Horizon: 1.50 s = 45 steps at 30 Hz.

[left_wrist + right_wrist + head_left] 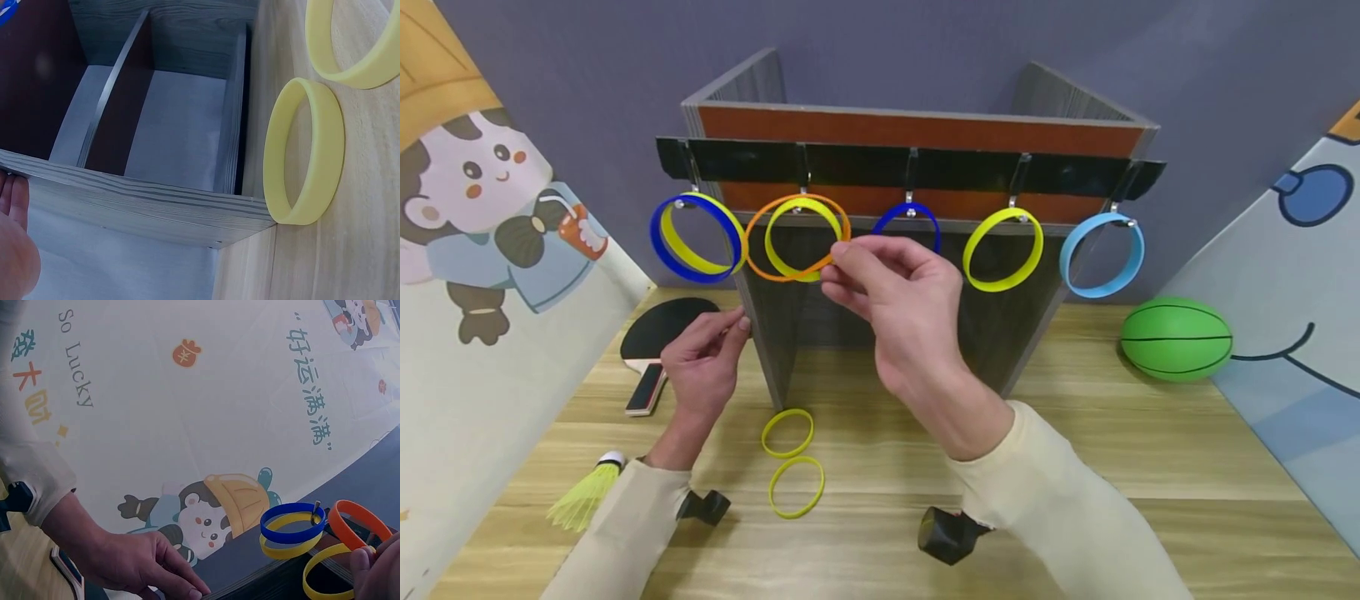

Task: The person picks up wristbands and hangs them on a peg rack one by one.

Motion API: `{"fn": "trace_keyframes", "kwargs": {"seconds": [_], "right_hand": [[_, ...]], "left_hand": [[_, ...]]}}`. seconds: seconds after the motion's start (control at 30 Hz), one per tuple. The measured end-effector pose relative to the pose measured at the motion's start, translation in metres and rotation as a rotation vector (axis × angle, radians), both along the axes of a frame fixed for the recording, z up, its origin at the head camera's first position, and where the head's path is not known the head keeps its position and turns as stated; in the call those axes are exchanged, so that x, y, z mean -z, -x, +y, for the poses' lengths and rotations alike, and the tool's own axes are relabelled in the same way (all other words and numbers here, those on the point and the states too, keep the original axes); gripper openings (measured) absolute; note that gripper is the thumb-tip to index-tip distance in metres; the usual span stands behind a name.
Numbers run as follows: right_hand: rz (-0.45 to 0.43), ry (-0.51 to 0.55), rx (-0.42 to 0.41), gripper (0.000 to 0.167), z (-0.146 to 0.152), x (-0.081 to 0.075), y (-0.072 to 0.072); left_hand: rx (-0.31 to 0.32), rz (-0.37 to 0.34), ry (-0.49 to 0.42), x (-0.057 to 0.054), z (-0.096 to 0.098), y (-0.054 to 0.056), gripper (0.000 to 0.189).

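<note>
My right hand (917, 317) pinches an orange silicone wristband (760, 265) by its right side, between thumb and fingers. That wristband is in front of a yellow wristband (772, 242) hanging from the second hook; whether it sits on the hook is unclear. Lower down, my left hand (703, 354) holds the left side panel (767, 342) of a grey wooden shelf by its front edge. On the leftmost hook hang a blue wristband (275, 515) and a yellow one behind it. Farther right hang dark blue (937, 223), yellow (967, 250) and light blue (1066, 258) wristbands.
A black hook strip (857, 164) spans the shelf front. Two yellow wristbands (787, 410) (797, 460) lie on the wooden tabletop (865, 533). At left are a table tennis paddle (662, 325) and a shuttlecock (583, 497); a green ball (1176, 337) sits at right.
</note>
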State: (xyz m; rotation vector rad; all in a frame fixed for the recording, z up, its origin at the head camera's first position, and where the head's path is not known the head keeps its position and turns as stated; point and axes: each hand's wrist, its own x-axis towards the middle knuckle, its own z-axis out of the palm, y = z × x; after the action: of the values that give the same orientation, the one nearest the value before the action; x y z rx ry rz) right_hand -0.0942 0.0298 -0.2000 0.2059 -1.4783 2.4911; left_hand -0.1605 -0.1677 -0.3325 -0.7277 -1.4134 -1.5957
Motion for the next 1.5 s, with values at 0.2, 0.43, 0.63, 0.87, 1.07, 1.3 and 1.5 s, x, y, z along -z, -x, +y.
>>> {"fn": "trace_keyframes", "kwargs": {"seconds": [0.2,0.43,0.63,0.87,1.07,1.3,1.5], "right_hand": [[0.001,0.013,0.017,0.013,-0.001,0.0,0.002],[-0.005,0.016,0.03,0.013,0.001,0.005,0.004],[0.017,-0.008,0.021,0.013,0.002,0.012,0.003],[0.053,-0.008,0.031,0.013,0.005,0.023,0.001],[0.125,0.01,0.013,0.008,0.009,0.033,-0.007],[0.167,-0.027,-0.052,0.013,0.013,0.047,-0.015],[0.108,-0.066,-0.087,0.014,0.019,0.067,-0.013]], "left_hand": [[-0.012,-0.002,0.004,-0.001,0.0,-0.001,0.01],[-0.004,-0.002,0.009,-0.001,0.001,0.0,0.01],[-0.01,0.005,0.008,-0.003,0.001,0.0,0.01],[-0.016,0.002,0.002,-0.002,0.001,-0.001,0.01],[-0.015,0.01,-0.005,-0.001,0.002,0.0,0.01],[-0.026,0.017,0.016,-0.002,0.0,-0.001,0.011],[-0.005,0.011,-0.001,0.0,0.0,0.0,0.012]]}}
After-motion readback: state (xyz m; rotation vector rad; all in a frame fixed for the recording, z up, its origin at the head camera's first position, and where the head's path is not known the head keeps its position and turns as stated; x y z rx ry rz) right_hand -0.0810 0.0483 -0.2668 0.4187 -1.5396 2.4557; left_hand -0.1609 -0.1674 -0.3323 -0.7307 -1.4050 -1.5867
